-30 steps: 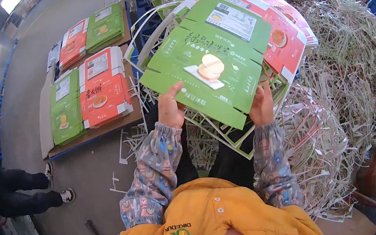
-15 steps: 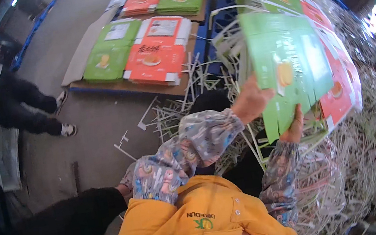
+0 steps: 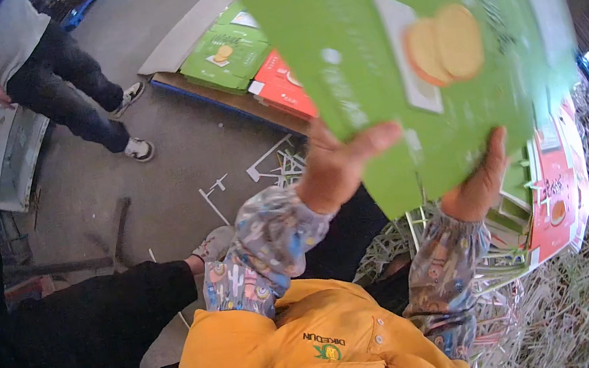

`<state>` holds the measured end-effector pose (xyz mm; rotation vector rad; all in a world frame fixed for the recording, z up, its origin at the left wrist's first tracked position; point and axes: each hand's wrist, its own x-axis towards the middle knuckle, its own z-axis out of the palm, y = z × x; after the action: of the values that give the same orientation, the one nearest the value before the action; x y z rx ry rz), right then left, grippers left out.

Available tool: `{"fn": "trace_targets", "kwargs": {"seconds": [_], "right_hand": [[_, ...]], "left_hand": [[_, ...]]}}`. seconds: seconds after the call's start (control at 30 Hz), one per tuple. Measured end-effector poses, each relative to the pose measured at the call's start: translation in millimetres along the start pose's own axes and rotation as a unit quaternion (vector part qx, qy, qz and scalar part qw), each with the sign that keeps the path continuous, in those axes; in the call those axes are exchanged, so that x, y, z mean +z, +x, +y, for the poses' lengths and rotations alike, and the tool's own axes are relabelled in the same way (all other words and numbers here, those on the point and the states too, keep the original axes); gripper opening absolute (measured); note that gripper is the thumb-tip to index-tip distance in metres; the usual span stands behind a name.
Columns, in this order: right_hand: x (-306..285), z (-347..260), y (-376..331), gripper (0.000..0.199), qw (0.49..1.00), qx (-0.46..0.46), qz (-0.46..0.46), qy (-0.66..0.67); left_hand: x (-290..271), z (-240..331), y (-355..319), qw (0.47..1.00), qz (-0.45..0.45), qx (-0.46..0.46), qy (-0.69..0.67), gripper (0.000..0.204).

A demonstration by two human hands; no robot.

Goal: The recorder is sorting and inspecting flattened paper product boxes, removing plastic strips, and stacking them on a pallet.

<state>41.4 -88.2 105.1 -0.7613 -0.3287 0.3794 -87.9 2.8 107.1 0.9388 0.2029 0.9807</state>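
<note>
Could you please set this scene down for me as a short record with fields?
Left hand: grips the green flat carton at its left edge, thumb on the printed face
Right hand: grips its lower edge, thumb on the same face
Left of the carton: green stack beside red stack
Lower right: red cartons beside scrap strips
Other person: standing at upper left

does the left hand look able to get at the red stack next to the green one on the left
Probably not right now: the left hand is gripping the green sheet, which also hides part of the red stack in this view. It would likely have to let go first.
</note>
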Motion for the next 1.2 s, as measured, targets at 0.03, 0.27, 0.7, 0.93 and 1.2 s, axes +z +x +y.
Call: {"fn": "trace_targets", "kwargs": {"seconds": [0.03, 0.27, 0.7, 0.93, 1.2], "right_hand": [[12.5, 9.3, 3.0, 0.039, 1.0, 0.018, -0.012, -0.009], [16.8, 70.3, -11.8, 0.022, 0.947, 0.192, -0.222, -0.129], [-92.0, 78.7, 21.5, 0.015, 0.919, 0.192, -0.015, -0.345], [-132.3, 70.0, 29.8, 0.014, 0.884, 0.16, 0.083, -0.432], [-180.5, 84.3, 6.6, 0.011, 0.811, 0.26, 0.125, -0.509]], "left_hand": [[-9.3, 9.9, 3.2, 0.999, 0.044, 0.019, -0.006, 0.032], [-74.9, 82.5, 20.8, 0.982, 0.168, 0.08, 0.032, 0.038], [-260.9, 104.6, 203.0, 0.969, 0.221, 0.073, 0.082, 0.015], [-371.0, 27.9, 251.3, 0.962, 0.241, 0.129, 0.015, 0.029], [-560.0, -129.7, 248.9, 0.922, 0.373, -0.095, -0.031, 0.035]]}}
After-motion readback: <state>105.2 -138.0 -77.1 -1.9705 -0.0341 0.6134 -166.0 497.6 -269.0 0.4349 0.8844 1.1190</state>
